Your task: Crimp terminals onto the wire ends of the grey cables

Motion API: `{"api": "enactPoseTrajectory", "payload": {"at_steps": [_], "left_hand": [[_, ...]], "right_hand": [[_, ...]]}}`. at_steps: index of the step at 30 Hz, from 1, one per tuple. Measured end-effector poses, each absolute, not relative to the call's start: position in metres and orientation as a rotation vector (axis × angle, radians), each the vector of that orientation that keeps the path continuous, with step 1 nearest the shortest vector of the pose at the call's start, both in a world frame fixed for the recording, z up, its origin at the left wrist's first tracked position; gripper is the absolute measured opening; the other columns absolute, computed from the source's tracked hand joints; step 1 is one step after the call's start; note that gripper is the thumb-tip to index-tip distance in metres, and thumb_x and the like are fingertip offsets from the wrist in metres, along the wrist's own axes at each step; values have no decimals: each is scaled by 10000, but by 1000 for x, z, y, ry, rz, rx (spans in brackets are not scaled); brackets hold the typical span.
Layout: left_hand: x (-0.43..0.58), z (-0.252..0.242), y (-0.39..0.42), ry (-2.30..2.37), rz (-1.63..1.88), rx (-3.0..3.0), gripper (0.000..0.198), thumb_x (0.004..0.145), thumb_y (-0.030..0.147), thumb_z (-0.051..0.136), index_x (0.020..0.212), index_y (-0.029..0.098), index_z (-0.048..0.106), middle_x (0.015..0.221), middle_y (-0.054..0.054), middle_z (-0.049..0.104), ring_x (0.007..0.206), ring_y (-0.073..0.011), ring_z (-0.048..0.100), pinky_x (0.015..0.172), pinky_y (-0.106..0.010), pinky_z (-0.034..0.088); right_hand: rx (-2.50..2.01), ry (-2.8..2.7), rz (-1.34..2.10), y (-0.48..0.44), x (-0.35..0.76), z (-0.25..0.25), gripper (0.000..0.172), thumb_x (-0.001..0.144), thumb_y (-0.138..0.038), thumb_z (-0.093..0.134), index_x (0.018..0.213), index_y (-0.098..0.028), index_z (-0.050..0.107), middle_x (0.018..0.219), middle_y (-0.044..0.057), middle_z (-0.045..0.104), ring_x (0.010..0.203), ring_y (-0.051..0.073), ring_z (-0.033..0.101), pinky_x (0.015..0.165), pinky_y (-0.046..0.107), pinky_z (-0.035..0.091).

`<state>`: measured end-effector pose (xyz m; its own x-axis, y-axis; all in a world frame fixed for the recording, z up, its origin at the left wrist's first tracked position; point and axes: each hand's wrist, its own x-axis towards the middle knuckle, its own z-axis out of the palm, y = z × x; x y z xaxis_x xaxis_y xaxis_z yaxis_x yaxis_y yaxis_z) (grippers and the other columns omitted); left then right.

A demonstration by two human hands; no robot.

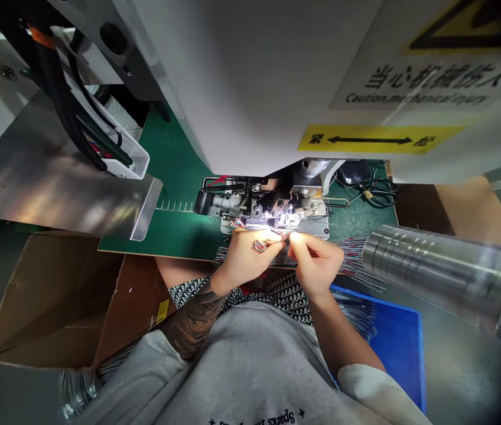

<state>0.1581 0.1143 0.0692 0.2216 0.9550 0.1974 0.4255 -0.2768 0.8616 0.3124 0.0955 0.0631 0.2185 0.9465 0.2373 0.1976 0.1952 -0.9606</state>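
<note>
Both hands meet at the lit front of a crimping machine's tooling (277, 206). My left hand (250, 254) is closed round a bundle of thin multicoloured wires (258, 245), whose ends poke out between the fingers. Thumb and forefinger of my right hand (316, 260) pinch at a fine wire under the bright light. Glare partly hides the wire ends between the fingertips. More red, white and black wires (357, 257) lie to the right of my right hand, at the bench edge. A strip of small metal terminals (175, 205) runs in from the left towards the tooling.
The white machine head (250, 88) with caution labels hangs close above the hands. A metal cylinder (410, 265) juts in from the right. On the left are a metal guide plate (77, 200) and an open cardboard box (55, 295). A blue bin (403, 348) stands lower right.
</note>
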Motion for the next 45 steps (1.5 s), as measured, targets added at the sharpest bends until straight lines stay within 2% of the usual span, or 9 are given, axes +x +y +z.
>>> {"api": "enactPoseTrajectory", "payload": {"at_steps": [5, 9, 14, 26, 32, 37, 40, 44, 45], "left_hand": [[160, 70, 116, 1278, 965, 1832, 231, 895, 226, 744, 677, 188, 676, 662, -16, 688, 588, -134, 567, 548, -308, 451], [165, 70, 116, 1315, 968, 1748, 313, 873, 266, 750, 619, 166, 598, 610, -10, 630, 564, -107, 494, 550, -284, 413], [172, 71, 114, 1458, 971, 1671, 393, 865, 339, 720, 585, 136, 533, 563, -2, 553, 557, -78, 408, 544, -246, 360], [174, 68, 113, 1492, 1017, 1599, 318, 842, 329, 712, 619, 130, 605, 600, -1, 594, 558, -81, 417, 553, -251, 368], [170, 67, 112, 1440, 1028, 1585, 273, 863, 303, 716, 658, 130, 662, 619, 1, 619, 574, -82, 473, 571, -249, 396], [165, 62, 111, 1362, 1017, 1600, 223, 852, 280, 764, 685, 156, 685, 679, -19, 678, 588, -110, 525, 580, -285, 455], [163, 63, 111, 1318, 1013, 1647, 214, 864, 267, 775, 697, 169, 683, 689, -23, 696, 596, -124, 558, 582, -301, 477], [164, 65, 112, 1288, 1020, 1670, 197, 864, 232, 770, 697, 174, 684, 709, -32, 720, 608, -139, 600, 583, -313, 504], [164, 66, 113, 1290, 1025, 1672, 197, 861, 225, 767, 693, 173, 680, 700, -32, 715, 606, -139, 597, 574, -311, 499]], "right_hand": [[-1250, -1199, 764, 95, 307, 65, 420, 983, -265, 664, 575, -192, 597, 545, -11, 540, 513, 120, 484, 541, 297, 416], [-1267, -1129, 864, 101, 304, 73, 456, 941, -318, 716, 535, -195, 548, 501, -22, 449, 482, 116, 405, 484, 287, 373], [-1305, -1049, 987, 111, 304, 78, 461, 875, -345, 758, 505, -196, 528, 492, -20, 405, 482, 117, 370, 490, 290, 442], [-1296, -1072, 994, 118, 304, 77, 374, 860, -311, 743, 541, -187, 592, 504, -14, 440, 488, 114, 393, 467, 272, 422], [-1298, -1115, 995, 114, 305, 72, 468, 893, -360, 743, 504, -188, 547, 489, -10, 415, 487, 117, 382, 465, 280, 415], [-1251, -1195, 935, 103, 308, 66, 471, 941, -360, 732, 541, -182, 559, 508, -12, 469, 498, 115, 420, 509, 281, 445], [-1237, -1243, 838, 97, 309, 64, 371, 951, -296, 722, 606, -183, 643, 533, -12, 522, 512, 116, 467, 535, 280, 453], [-1200, -1226, 488, 93, 309, 65, 55, 898, -167, 711, 862, -183, 750, 628, -4, 610, 549, 128, 520, 527, 281, 426], [-1153, -1260, 422, 93, 309, 66, 85, 879, -133, 699, 924, -182, 753, 629, -11, 597, 544, 125, 507, 517, 277, 411]]}}
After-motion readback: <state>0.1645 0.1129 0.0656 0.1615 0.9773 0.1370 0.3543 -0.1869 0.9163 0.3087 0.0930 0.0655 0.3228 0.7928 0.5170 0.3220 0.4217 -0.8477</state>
